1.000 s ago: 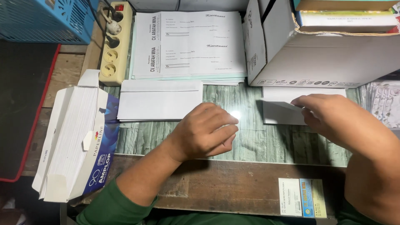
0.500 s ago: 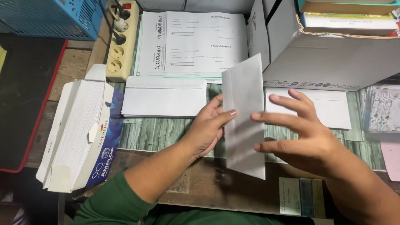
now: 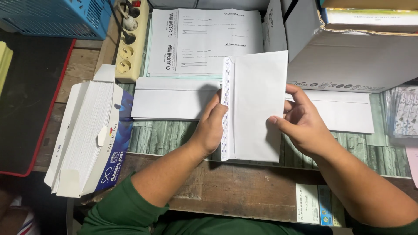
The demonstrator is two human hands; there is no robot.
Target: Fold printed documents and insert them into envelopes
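A white envelope (image 3: pixel 254 106) is held upright above the desk (image 3: pixel 174 135), pinched between left hand (image 3: pixel 211 126) and right hand (image 3: pixel 302 124); its patterned flap edge is best kept steady.

Bright light from overhead is whitening the envelope (image 3: pixel 257 104) and papers (image 3: pixel 204 41). The hands are casting soft shadows toward the desk's (image 3: pixel 244 187) near edge. The left corners are lying dim; focus is staying sharp.

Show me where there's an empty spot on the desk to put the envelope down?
Bare green-patterned desk lies below the flat envelope, between the open envelope box and the left hand. The wooden front edge is bare too. Up top it's crowded: printed forms, power strip, cardboard box.
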